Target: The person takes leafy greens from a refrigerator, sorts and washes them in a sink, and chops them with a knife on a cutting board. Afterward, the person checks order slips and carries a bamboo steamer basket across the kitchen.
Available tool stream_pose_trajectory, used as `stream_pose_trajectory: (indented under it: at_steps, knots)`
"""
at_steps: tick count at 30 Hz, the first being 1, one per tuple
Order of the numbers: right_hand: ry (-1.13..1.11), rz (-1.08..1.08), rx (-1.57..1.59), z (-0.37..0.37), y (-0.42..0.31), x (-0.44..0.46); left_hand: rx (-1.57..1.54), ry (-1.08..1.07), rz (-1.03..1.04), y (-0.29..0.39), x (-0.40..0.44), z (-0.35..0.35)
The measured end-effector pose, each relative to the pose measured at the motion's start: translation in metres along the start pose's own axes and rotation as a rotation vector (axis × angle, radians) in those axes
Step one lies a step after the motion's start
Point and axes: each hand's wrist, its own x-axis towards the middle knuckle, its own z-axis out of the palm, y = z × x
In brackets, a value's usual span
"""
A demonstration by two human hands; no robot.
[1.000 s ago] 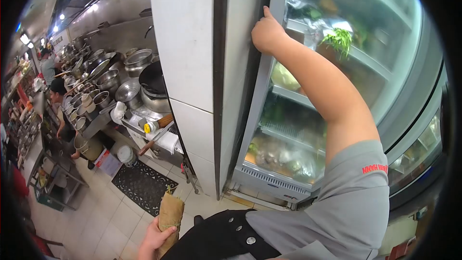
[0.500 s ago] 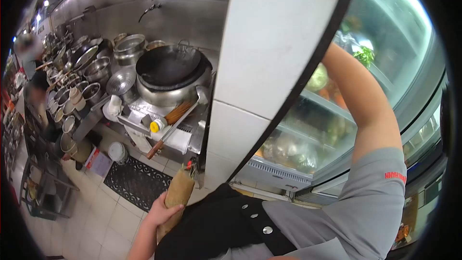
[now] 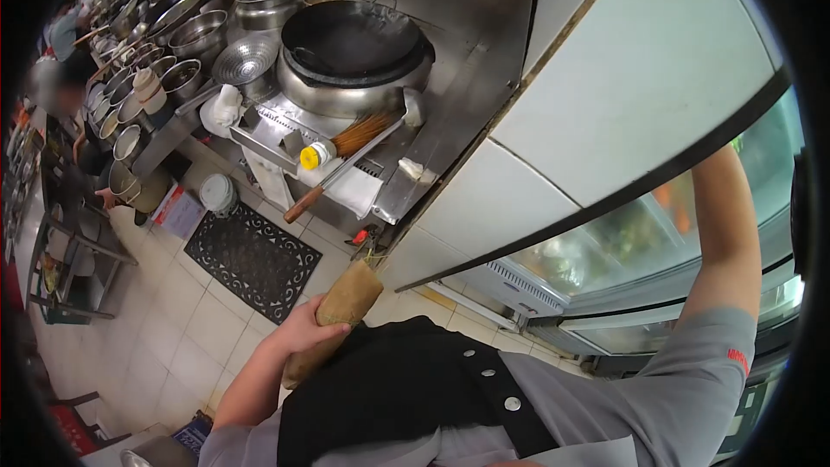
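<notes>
A brown paper-like bundle [image 3: 353,296], with thin green stalks showing at its top end, is held in my left hand [image 3: 311,326] in front of the black apron. The fingers wrap round its middle. My right arm reaches up at the right toward the glass-fronted fridge [image 3: 605,246], and the right hand itself is hidden behind the dark edge of the tiled pillar [image 3: 631,78]. Vegetables show blurred behind the fridge glass.
A black wok [image 3: 350,35] sits on the steel stove, with a ladle [image 3: 346,164] and a yellow-capped bottle [image 3: 316,155] nearby. Pots line the counter. A black mat [image 3: 252,259], a white bucket [image 3: 218,194] and a co-worker [image 3: 73,78] are at the left.
The view has swung left, so more stove shows and the fridge sits farther right. My right hand, earlier visible at the fridge door's edge, has gone out of sight. The bundle remains in my left hand.
</notes>
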Motion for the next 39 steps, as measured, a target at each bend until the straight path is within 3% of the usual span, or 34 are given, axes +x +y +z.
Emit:
stream_pose_trajectory:
  at_steps: [7, 13, 17, 20, 21, 22, 24, 26, 32, 39]
  knots:
    - [-0.034, 0.033, 0.004, -0.007, -0.001, -0.009, 0.005, -0.095, 0.024, 0.011, 0.018, -0.002]
    - [-0.052, 0.031, -0.028, -0.018, -0.015, -0.01, 0.042, -0.055, 0.078, 0.01, 0.023, -0.009]
    - [-0.037, 0.041, -0.031, -0.036, -0.029, -0.017, 0.004, -0.122, -0.059, 0.029, 0.019, -0.003]
    - [0.008, 0.045, -0.006, -0.067, -0.04, -0.043, -0.014, -0.168, -0.026, 0.008, 0.035, 0.007]
    - [0.062, 0.025, 0.012, -0.076, -0.045, -0.056, -0.023, -0.186, -0.042, 0.008, 0.036, 0.01]
    - [0.355, -0.191, -0.102, -0.077, -0.043, -0.065, -0.027, -0.198, -0.06, 0.009, 0.037, 0.012]
    - [0.323, -0.234, -0.033, -0.104, -0.045, -0.096, -0.025, -0.23, -0.075, 0.009, 0.036, 0.018]
    - [0.468, -0.308, 0.021, -0.113, -0.042, -0.129, -0.019, -0.268, -0.068, 0.004, 0.036, 0.029]
    - [0.562, -0.27, 0.088, -0.151, -0.035, -0.251, -0.01, -0.37, -0.116, 0.029, 0.028, 0.086]
    - [0.53, -0.106, 0.093, -0.175, -0.018, -0.41, 0.21, -0.488, 0.017, 0.086, 0.015, 0.17]
